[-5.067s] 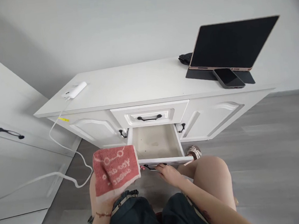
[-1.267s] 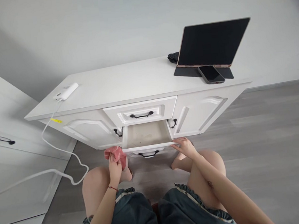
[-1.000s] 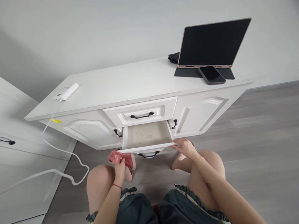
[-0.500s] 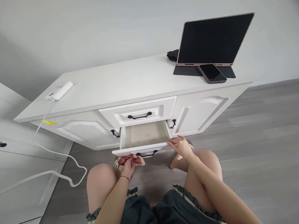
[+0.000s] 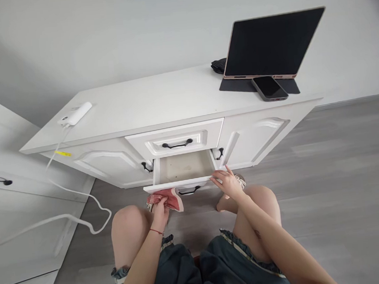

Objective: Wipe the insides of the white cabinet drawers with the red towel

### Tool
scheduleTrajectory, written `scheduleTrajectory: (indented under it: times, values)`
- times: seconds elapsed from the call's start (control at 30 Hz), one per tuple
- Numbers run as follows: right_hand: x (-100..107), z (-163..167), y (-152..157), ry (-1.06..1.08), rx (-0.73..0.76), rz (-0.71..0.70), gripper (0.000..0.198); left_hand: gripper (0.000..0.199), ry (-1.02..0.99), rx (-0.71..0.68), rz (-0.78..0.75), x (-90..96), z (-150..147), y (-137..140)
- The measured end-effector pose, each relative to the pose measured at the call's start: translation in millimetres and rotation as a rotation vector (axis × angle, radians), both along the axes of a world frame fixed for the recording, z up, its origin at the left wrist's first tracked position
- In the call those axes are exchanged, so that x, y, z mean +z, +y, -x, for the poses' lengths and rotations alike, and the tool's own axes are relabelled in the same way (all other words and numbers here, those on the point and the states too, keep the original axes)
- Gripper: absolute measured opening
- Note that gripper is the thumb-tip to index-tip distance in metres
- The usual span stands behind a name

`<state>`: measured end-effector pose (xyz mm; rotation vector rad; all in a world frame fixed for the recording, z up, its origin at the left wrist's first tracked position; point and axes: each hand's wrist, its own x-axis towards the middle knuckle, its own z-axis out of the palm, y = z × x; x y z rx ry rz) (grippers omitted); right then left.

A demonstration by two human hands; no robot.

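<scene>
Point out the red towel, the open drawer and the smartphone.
Red towel (image 5: 173, 199): head view, red fabric near its pale edge.
Open drawer (image 5: 194, 162): head view, inner bottom panel.
Smartphone (image 5: 270, 88): head view, dark screen.

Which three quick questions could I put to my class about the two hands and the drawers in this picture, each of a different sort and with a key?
1. Multiple choice: what does the left hand hold?
a) a white cable
b) a reddish cloth
c) a drawer handle

2. True or false: the lower drawer stands pulled out further than the upper drawer.

3. Short answer: at which part of the lower drawer is the right hand?

Key:
1. b
2. True
3. The front edge, near its right end
</scene>
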<state>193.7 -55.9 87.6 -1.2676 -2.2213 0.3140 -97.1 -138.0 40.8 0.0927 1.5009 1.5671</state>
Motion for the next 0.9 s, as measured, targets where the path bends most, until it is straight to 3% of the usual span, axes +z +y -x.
scheduleTrajectory:
  times: [0.17, 0.3, 0.43, 0.53, 0.73, 0.9]
  values:
    - [-4.3, 4.6, 1.8, 0.035, 0.007, -0.018, 0.029, 0.02, 0.105, -0.008, -0.097, 12.1, -5.5, -6.5]
    - [-9.1, 5.5, 2.6, 0.056, 0.001, -0.04, 0.029, 0.018, 0.465, -0.175, -0.033, 20.7, -13.2, -4.3]
    - [-10.3, 5.3, 2.6, 0.053, -0.01, -0.041, 0.029, 0.018, 0.684, -0.349, -0.11, 27.0, -29.1, 3.3]
    - [-10.6, 4.8, 2.5, 0.049, -0.017, -0.045, 0.027, 0.019, 0.603, -0.385, -0.126, 25.3, -48.9, 8.8]
    - [-9.7, 3.6, 3.1, 0.056, -0.016, -0.027, 0.023, 0.022, 0.191, -0.072, -0.064, 10.8, -94.3, 20.6]
    - [-6.5, 3.4, 5.1, 0.071, -0.013, 0.0, 0.022, 0.024, -0.011, -0.037, -0.065, 19.9, -120.1, 34.8]
